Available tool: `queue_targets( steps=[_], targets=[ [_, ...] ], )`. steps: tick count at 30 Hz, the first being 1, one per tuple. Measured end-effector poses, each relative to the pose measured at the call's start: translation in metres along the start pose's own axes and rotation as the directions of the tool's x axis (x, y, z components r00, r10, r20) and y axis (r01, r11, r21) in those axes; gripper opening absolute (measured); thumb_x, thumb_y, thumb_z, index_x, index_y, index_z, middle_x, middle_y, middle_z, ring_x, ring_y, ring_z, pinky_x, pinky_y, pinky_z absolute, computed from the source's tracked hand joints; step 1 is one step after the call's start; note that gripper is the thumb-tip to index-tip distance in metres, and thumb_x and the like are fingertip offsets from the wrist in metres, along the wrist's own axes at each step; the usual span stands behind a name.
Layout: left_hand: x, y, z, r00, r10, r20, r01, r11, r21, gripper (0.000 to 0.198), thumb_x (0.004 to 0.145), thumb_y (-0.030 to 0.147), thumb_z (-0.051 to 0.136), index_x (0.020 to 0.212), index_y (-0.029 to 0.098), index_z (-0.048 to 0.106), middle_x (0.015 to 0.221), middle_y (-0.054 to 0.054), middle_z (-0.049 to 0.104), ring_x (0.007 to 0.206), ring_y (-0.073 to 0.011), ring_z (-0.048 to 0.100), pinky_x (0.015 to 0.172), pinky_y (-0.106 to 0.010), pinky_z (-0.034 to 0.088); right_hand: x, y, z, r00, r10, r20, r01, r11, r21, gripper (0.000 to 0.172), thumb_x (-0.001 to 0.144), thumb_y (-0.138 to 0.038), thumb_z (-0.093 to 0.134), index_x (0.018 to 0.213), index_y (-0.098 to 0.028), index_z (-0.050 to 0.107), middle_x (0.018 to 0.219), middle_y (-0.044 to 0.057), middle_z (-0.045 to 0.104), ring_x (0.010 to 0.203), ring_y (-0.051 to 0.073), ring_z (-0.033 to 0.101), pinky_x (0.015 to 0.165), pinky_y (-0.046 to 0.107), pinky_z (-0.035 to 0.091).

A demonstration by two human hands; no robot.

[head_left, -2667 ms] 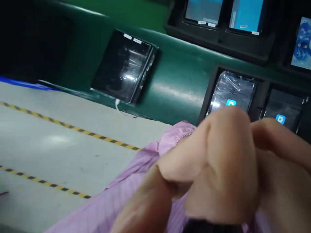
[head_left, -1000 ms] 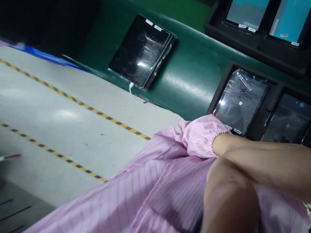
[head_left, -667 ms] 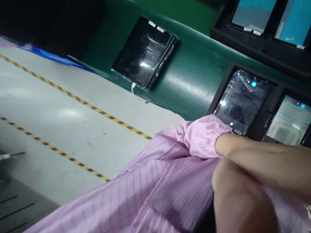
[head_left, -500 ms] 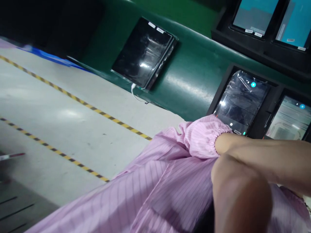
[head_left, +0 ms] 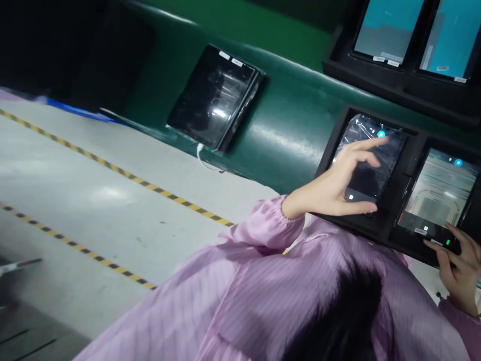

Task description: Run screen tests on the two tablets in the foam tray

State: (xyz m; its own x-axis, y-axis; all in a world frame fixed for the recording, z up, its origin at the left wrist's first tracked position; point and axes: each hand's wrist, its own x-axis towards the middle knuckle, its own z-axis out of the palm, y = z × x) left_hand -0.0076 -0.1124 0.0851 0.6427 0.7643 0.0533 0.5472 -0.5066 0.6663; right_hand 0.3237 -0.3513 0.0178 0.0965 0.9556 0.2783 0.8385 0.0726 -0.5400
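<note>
A pale grey floor (head_left: 93, 215) crossed by two yellow-and-black striped tapes (head_left: 124, 172) lies beyond the long, glossy dark green workbench (head_left: 289, 150), on which sits a shallow black two-well tray (head_left: 401, 175), the landmark here. It holds two flat, black-framed glass tablets, one per well: a film-covered tablet (head_left: 368, 181) in its left well and a tablet with a bright picture (head_left: 443, 185) in its right. The left hand (head_left: 338, 180) is over the tray's left well, fingers curved and thumb well apart, pinching nothing; whether a fingertip touches the glass I cannot tell. The right hand (head_left: 460, 260) is at the tray's near right corner, fingers loosely spread, contact again unclear. Both tray tablets look switched on, apparently showing camera views, so I judge that much done; what is left cannot be read from here. Behind the tray stands a second black tray (head_left: 376, 82) with two blue-lit tablets (head_left: 387, 30) in view. Well left of the tray is one stack of dark black tablets (head_left: 214, 95), at least two by its edges, with one white cable (head_left: 199, 149) at its near side.
</note>
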Motion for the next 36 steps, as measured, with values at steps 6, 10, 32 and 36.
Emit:
queue_targets(
  steps=[6, 10, 32, 36],
  targets=[
    [-0.022, -0.029, 0.001, 0.975, 0.19, 0.117, -0.2, 0.977, 0.078, 0.098, 0.085, 0.061, 0.087, 0.158, 0.022, 0.034, 0.175, -0.026, 0.026, 0.166, -0.0448, 0.019, 0.133, -0.07, 0.02, 0.007, 0.004, 0.004, 0.987, 0.152, -0.051, -0.157, 0.98, -0.119, 0.043, 0.111, -0.044, 0.045, 0.127, -0.026, 0.08, 0.163, 0.011, 0.054, 0.152, 0.039, 0.048, 0.126, 0.067, 0.032],
    [-0.025, -0.035, 0.005, 0.971, 0.172, 0.164, -0.189, 0.977, 0.096, 0.114, 0.078, 0.067, 0.091, 0.164, 0.022, 0.03, 0.177, -0.026, 0.022, 0.167, -0.047, 0.015, 0.135, -0.072, 0.013, 0.003, 0.012, 0.002, 0.96, 0.228, -0.164, -0.245, 0.965, -0.094, 0.058, 0.11, -0.046, 0.041, 0.164, -0.027, 0.047, 0.175, 0.017, 0.035, 0.16, 0.041, 0.035, 0.128, 0.07, 0.025],
    [0.006, -0.041, -0.008, 0.991, 0.056, -0.121, -0.018, 0.956, 0.293, 0.066, 0.103, 0.039, 0.066, 0.16, 0.023, 0.036, 0.177, -0.023, 0.023, 0.167, -0.0418, 0.019, 0.132, -0.072, 0.017, -0.001, 0.015, 0.005, 0.926, 0.287, -0.246, -0.298, 0.954, -0.01, 0.063, 0.11, -0.042, 0.041, 0.165, -0.012, 0.044, 0.165, 0.029, 0.039, 0.155, 0.039, 0.041, 0.125, 0.065, 0.036],
    [0.001, -0.048, -0.02, 0.984, 0.01, -0.176, 0.037, 0.964, 0.264, 0.059, 0.108, 0.052, 0.054, 0.157, 0.024, 0.039, 0.177, -0.022, 0.023, 0.167, -0.0401, 0.021, 0.131, -0.068, 0.024, 0.0, 0.016, 0.007, 0.898, 0.332, -0.288, -0.346, 0.938, 0.004, 0.063, 0.111, -0.047, 0.039, 0.163, -0.012, 0.047, 0.162, 0.028, 0.044, 0.154, 0.038, 0.044, 0.125, 0.062, 0.039]
  ],
)
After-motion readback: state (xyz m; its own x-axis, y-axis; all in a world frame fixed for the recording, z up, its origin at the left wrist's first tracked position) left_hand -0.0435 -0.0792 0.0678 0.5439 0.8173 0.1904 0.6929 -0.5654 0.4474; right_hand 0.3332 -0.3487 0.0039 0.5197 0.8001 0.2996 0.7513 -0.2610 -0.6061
